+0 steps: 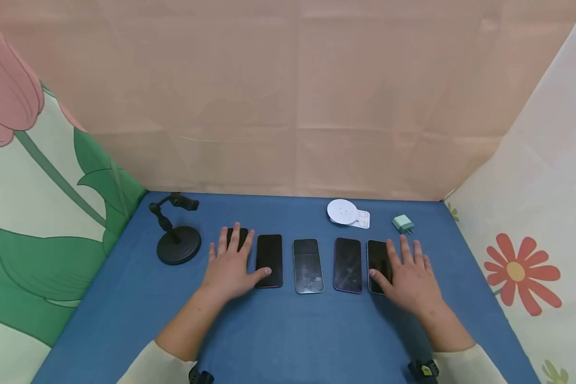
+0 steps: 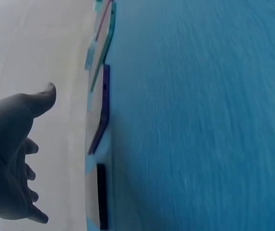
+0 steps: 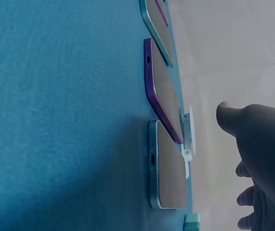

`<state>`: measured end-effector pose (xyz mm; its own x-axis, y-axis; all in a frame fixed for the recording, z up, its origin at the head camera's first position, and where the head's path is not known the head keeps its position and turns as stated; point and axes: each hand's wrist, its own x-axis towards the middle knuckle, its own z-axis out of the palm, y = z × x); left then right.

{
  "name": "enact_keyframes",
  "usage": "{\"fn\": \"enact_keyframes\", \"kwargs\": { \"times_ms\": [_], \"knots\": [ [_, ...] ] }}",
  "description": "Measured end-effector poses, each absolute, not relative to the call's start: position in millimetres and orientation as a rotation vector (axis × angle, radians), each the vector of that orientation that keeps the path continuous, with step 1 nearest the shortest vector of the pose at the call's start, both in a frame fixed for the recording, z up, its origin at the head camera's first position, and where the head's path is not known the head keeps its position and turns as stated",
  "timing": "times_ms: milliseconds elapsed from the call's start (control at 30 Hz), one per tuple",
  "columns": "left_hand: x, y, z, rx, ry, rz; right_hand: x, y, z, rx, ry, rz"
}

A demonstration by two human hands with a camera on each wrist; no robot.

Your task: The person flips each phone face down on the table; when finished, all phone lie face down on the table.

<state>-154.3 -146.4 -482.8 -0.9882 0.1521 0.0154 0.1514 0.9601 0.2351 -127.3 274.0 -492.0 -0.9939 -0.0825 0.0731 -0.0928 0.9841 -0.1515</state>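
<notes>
Clock directions assume 12 o'clock at the far edge of the blue table [image 1: 307, 341]; phones lie on it in a side-by-side row, dark faces up. Left hand [image 1: 229, 272]: fingers spread and straight, gripping nothing, raised above the table in its wrist view; the first phone [image 1: 242, 238], partly covered by its fingers in the head view, lies at 12 to 1 o'clock of it; the second phone [image 1: 269, 253] lies at 2 o'clock, thumb overlapping; the third phone [image 1: 308, 266] lies at 3 o'clock. Right hand [image 1: 413, 280]: fingers extended, likewise raised and without a grip; the fifth phone [image 1: 378, 258] – pale-edged – lies at 10 o'clock of it; the fourth phone [image 1: 348, 265] – purple-edged – lies at 9 o'clock. A black stand [image 1: 178, 245] is at 10 o'clock of the left hand; a white disc [image 1: 342, 212] is at 1 o'clock of the third phone; a mint plug [image 1: 402, 223] is at 12 o'clock of the right hand.
</notes>
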Motion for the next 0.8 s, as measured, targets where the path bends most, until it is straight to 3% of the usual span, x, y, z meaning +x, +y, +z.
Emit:
{"fn": "enact_keyframes", "kwargs": {
  "times_ms": [800],
  "knots": [
    [-152.4,-84.6,-473.2,0.471,3.011,0.660,-116.5,275.5,-497.9,0.113,-3.040,0.331]
  ]
}}
